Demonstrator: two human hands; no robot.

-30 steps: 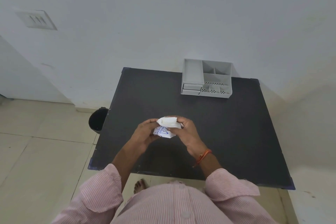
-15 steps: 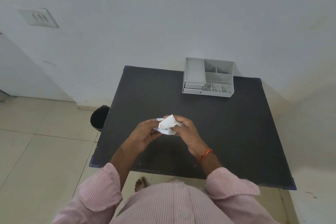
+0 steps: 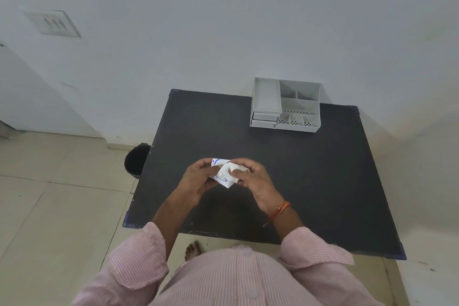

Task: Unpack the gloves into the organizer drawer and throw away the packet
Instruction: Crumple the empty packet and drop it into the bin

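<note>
pale wall and beige floor tiles are framing a black table (image 3: 310, 169) that is standing against the wall, seen from the head view. both hands are hovering over the table's near half, at about 6 o'clock from its centre. the left hand (image 3: 196, 181) is curling around the white packet (image 3: 224, 176) with blue print, gripping its left side, while the right hand (image 3: 253, 179) is closing its fingers (image 3: 237, 176) on a whitish bunched piece at the packet's mouth, probably the gloves being drawn out; whether it is glove or wrapper cannot be told. holding the packet in the air between two hands is letting one hand anchor while the other is pulling. the grey organizer (image 3: 285, 105) is sitting at 12 o'clock near the wall, well apart from the hands, its two small drawers (image 3: 264, 119) at the lower left appearing pushed in, so one is likely needing opening first. the dark bin (image 3: 135, 161) is standing on the floor at 9 o'clock, just beside the table's left edge, within easy reach for discarding the wrapper.
</note>
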